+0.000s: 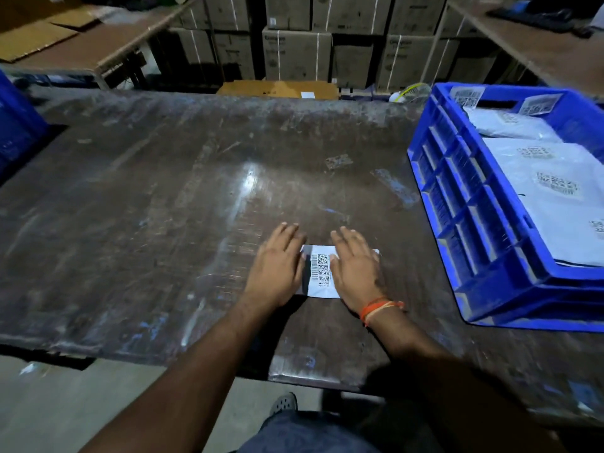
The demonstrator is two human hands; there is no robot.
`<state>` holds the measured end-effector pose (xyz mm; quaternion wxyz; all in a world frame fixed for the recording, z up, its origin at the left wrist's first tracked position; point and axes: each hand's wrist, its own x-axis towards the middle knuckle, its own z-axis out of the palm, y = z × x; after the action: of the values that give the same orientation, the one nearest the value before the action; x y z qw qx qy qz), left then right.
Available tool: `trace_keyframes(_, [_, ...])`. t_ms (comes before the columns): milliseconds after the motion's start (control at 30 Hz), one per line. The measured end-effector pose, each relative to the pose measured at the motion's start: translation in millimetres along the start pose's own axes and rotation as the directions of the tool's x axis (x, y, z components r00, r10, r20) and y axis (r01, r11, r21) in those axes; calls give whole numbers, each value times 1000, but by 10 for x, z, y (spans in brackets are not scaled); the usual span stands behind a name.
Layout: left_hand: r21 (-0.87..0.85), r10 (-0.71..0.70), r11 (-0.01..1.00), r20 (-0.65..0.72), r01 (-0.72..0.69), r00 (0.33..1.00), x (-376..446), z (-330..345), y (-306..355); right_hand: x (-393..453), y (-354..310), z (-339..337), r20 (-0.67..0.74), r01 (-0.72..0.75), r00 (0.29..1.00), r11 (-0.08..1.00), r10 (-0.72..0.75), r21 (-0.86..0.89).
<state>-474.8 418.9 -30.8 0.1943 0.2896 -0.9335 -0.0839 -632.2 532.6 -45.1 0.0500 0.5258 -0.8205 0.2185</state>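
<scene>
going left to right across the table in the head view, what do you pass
blue plastic crate at the left edge → left hand → small white barcode-labelled packet pressed under both hands → right hand → big blue plastic crate holding grey mailer bags

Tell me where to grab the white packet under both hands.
Probably the near edge, coming from the person's side. The packet lies flat and thin on the table, left hand and right hand pressing flat on its two ends; only its middle strip is bare, so pinch there, thumb slid under.
</scene>
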Motion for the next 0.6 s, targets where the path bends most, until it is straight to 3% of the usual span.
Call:
trace_keyframes(100, [54,-25,998,172,16,985,-72,166,43,-96,-57,113,175,64,984,990,-41,-125])
trace_keyframes(167, [98,-65,994,230,44,971,-121,205,-19,-135,-10,151,210,65,977,985,-31,-159])
trace_keyframes(600, [172,-269,956,205,236,941,-250,143,-340,-188,382,-78,285,-102,944,967,169,-234])
